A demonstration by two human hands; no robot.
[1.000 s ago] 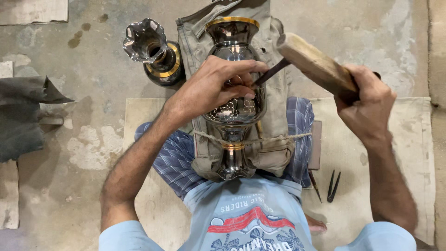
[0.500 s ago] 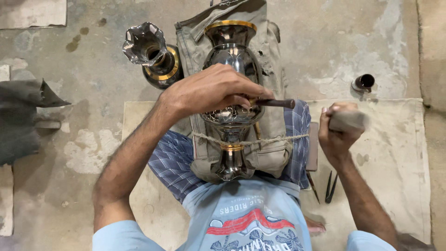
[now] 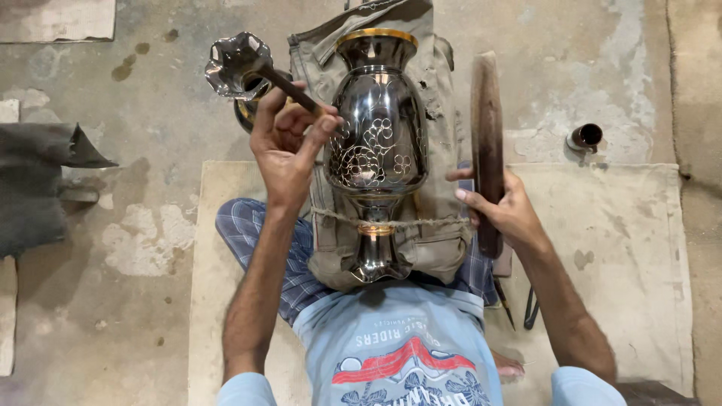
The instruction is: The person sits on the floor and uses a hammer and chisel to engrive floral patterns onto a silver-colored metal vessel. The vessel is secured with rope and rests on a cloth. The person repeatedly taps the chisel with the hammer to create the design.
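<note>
Head view: the vase [image 3: 376, 150] lies on its side along the person's lap, gold-rimmed mouth pointing away, foot toward the belly, bedded on a khaki cloth [image 3: 436, 248] and tied at the neck with a cord [image 3: 421, 222]. Its long axis runs straight away from the body.

The left hand [image 3: 289, 146] sits just left of the vase's belly, fingers pinched narrowly round a thin dark punch [image 3: 295, 90]. The punch slants up and left, away from the vase, so its tip is off the engraved flowers (which end is the working one I cannot tell).

The right hand [image 3: 505, 210] is just right of the vase, fingers wrapped round the lower part of a wooden mallet [image 3: 487, 143], held upright, roughly parallel to the vase. The left hand is nearer the engraving.

A second vase [image 3: 235, 64] stands beyond the left hand; a small dark cup [image 3: 587, 137] sits well to the right.
</note>
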